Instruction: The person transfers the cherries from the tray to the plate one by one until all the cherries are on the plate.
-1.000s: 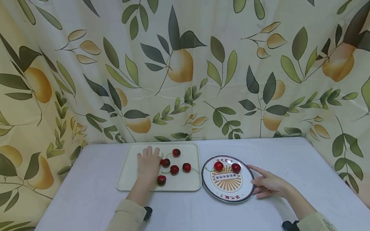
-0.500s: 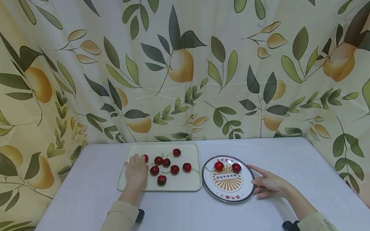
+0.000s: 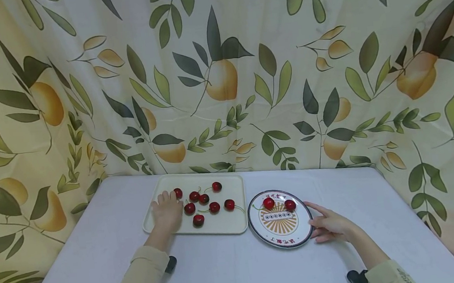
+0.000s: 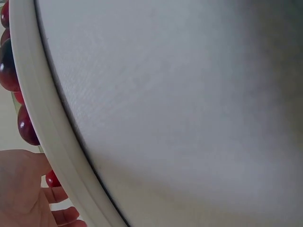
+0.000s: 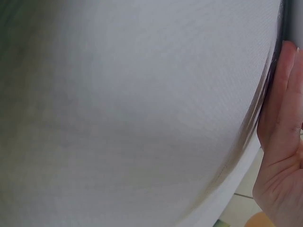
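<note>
My left hand is over the left part of a cream tray. In the left wrist view, a red cherry sits between the thumb and index finger, partly covered by the tray's rim. From the head view, that cherry shows right beside the index fingertip. Several more dark red cherries lie spread over the tray. My right hand touches the right rim of a round patterned plate, its fingers extended along the edge. On the plate are two cherries, one with a visible stem.
A white cloth covers the table under the tray and plate, which stand side by side, nearly touching. Behind the table hangs a curtain printed with fruit and leaves. Black wrist cameras sit at the cuffs.
My left hand has moved left across the tray, uncovering cherries in its middle, then stays nearly still by the leftmost cherry. The right hand and the plate stay put.
</note>
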Available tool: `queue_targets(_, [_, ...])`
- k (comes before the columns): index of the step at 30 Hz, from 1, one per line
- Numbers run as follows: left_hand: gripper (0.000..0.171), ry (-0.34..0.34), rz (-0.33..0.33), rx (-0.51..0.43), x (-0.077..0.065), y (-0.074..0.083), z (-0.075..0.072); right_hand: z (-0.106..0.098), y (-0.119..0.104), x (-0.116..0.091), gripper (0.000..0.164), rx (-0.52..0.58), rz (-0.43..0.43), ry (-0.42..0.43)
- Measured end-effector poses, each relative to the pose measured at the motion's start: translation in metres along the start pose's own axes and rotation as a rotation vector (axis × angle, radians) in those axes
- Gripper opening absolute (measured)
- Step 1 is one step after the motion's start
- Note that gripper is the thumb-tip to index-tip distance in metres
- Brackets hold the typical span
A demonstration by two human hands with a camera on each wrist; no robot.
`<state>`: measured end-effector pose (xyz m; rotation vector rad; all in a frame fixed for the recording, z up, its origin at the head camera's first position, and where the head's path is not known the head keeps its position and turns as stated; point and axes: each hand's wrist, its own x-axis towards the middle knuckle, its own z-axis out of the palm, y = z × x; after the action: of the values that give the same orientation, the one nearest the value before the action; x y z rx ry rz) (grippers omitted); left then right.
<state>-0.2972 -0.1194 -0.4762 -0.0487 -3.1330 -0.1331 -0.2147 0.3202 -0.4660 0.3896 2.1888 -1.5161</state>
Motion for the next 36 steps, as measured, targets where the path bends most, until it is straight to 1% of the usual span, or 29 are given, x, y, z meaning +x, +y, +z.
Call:
queue_targets(4, [0.047,0.002,-0.02,0.007,0.0009,0.0031,0.001,-0.0002,-0.0004,-0.0004,0.066,-0.003,-0.002,0.0])
queue_targets(8, [0.047,0.007,-0.022,0.004,0.0006,0.0048,0.0011,-0.0004,-0.0002,-0.0005,0.066,-0.002,-0.003,-0.002])
queue_targets(12, [0.045,0.0,-0.028,-0.004,0.0011,0.0034,0.0028,-0.0005,0.0001,-0.0002,0.065,-0.001,-0.009,-0.007])
queue_targets(21, [0.026,-0.029,-0.021,-0.005,0.0008,-0.0009,0.0057,-0.0009,0.0009,0.0007,0.066,0.0,-0.016,-0.011])
queue_targets(23, [0.026,-0.037,-0.019,-0.003,0.0009,-0.0013,0.0057,-0.0009,0.001,0.0009,0.066,0.002,-0.017,-0.01])
queue_targets(27, [0.032,-0.053,-0.021,-0.002,0.0009,-0.0015,0.0051,-0.0011,0.0012,0.001,0.065,0.002,-0.018,-0.011])
queue_targets(30, [0.035,-0.057,-0.026,-0.018,0.0001,-0.0018,0.0038,-0.0012,0.0015,0.0011,0.065,0.002,-0.018,-0.01])
queue_targets(36, [0.034,-0.06,-0.026,-0.04,-0.0022,-0.0018,0.0014,-0.0009,0.0016,0.0015,0.065,0.002,-0.013,-0.006])
